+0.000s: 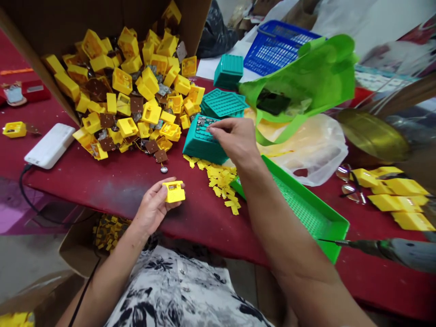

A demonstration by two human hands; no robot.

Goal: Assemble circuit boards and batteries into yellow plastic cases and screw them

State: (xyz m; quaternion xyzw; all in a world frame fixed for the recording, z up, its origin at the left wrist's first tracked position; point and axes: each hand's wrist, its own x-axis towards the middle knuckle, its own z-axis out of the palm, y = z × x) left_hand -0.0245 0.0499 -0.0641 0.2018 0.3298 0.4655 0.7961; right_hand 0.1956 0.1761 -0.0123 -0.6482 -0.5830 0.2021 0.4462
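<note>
My left hand is closed on a small yellow plastic case over the table's front edge, its recessed side showing. My right hand reaches to a stack of teal trays, thumb and forefinger pinched at the small metal pieces lying on top. Whatever sits between those fingertips is too small to make out. Just below the stack, flat yellow pieces are scattered on the red cloth. A round metal part on wires lies above my left hand.
A tipped carton spills many yellow cases on the left, near a white power bank. Rightward are a green tray, a green bag, a blue basket, glasses and an electric screwdriver.
</note>
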